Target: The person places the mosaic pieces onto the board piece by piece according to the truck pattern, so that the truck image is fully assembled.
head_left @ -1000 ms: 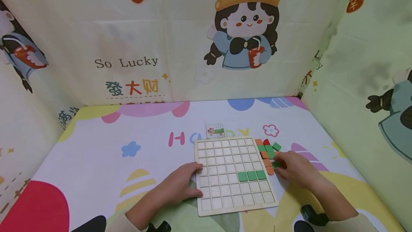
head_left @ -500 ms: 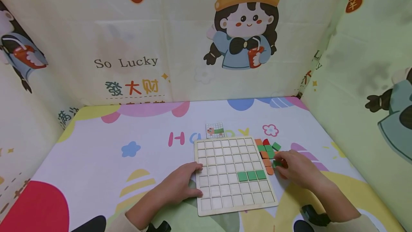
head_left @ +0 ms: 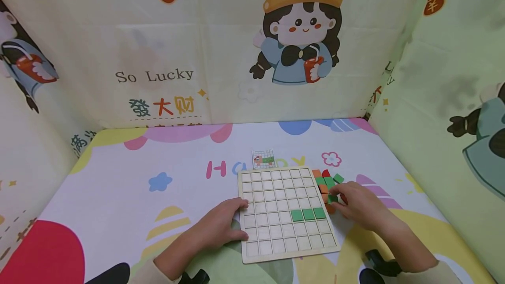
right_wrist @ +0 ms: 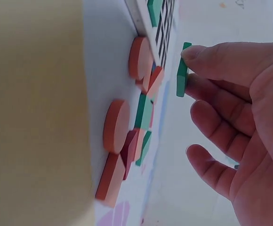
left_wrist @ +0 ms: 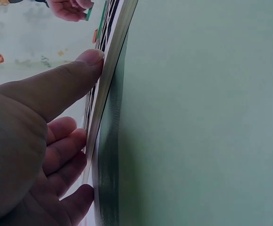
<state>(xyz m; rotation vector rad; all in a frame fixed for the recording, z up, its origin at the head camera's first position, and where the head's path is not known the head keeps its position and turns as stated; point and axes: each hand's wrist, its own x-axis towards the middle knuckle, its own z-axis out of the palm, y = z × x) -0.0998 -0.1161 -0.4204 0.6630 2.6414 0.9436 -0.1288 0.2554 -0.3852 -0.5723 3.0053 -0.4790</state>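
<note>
Along the left edge of the one wooden grid board (head_left: 276, 233), I have the left hand (head_left: 221, 225) touching the rim, fingers relaxed, and three green square tiles (head_left: 308, 214) sit in one row. Opposite, the right hand (head_left: 364, 203) has just shifted boardward pinching a fourth green tile (right_wrist: 182, 70), now clear of the table; past it, loose pieces (head_left: 329, 181) overlap too much to count, then one pattern card (head_left: 263, 159).
</note>
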